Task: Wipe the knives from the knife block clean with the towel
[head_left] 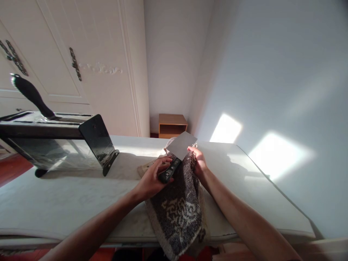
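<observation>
A cleaver with a wide grey blade (181,145) and a black riveted handle (170,170) lies over a brown patterned towel (181,210). My left hand (153,177) is closed round the handle, with the blade pointing away from me. At the blade's right edge, my right hand (199,162) grips a bunched part of the towel, its thumb close to the metal. The towel passes beneath the blade and hangs over the table's near edge.
A knife block (49,125) with clear sides and one black-handled knife (32,95) stands on the white table (130,206) at the left. Behind are a white wardrobe (108,36) and a small wooden cabinet (173,119). A wall borders the right.
</observation>
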`<state>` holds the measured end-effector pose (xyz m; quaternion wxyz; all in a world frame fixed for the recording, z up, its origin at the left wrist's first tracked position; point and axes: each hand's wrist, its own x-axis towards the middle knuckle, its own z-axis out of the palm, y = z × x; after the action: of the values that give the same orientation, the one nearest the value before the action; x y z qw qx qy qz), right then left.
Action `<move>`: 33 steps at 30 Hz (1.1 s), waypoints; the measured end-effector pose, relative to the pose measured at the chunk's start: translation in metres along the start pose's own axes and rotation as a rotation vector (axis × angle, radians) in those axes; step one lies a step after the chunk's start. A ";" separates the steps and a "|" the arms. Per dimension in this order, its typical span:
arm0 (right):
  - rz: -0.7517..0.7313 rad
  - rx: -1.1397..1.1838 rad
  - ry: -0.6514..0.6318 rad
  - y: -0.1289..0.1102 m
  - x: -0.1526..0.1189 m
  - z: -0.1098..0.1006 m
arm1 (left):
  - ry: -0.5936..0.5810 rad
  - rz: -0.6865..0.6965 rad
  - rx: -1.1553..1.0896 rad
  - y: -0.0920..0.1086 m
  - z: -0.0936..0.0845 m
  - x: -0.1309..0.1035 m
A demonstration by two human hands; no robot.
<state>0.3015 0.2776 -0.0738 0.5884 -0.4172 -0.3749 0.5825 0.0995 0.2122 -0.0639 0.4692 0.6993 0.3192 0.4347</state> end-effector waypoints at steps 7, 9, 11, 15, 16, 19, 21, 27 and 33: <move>0.026 0.095 0.085 -0.002 -0.002 -0.002 | -0.253 -0.398 -0.234 0.006 -0.010 0.000; 0.043 0.119 0.106 -0.004 -0.002 -0.002 | -0.363 -0.431 -0.227 0.013 -0.015 0.004; 0.061 0.139 0.123 -0.007 -0.002 0.000 | -0.464 -0.482 -0.247 0.017 -0.018 0.011; 0.130 0.173 0.041 -0.018 -0.008 0.006 | -0.420 -0.554 -0.277 0.016 -0.016 0.024; 0.153 0.176 0.006 -0.022 -0.010 0.007 | -0.374 -0.549 -0.261 0.014 -0.014 0.026; 0.169 0.177 -0.023 -0.031 -0.016 0.011 | -0.249 -0.499 -0.198 0.008 -0.013 0.027; 0.127 0.166 -0.023 -0.035 -0.018 0.012 | -0.190 -0.460 -0.143 0.006 -0.014 0.024; -0.119 0.028 -0.034 -0.038 -0.022 0.009 | -0.060 -0.403 0.029 0.002 -0.014 0.015; -0.176 -0.240 -0.231 -0.031 -0.033 0.013 | -0.057 -0.382 0.201 -0.005 -0.008 0.011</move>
<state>0.3001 0.2465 -0.0389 0.5361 -0.3806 -0.5417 0.5238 0.0967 0.2269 -0.0639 0.4797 0.6814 0.4744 0.2837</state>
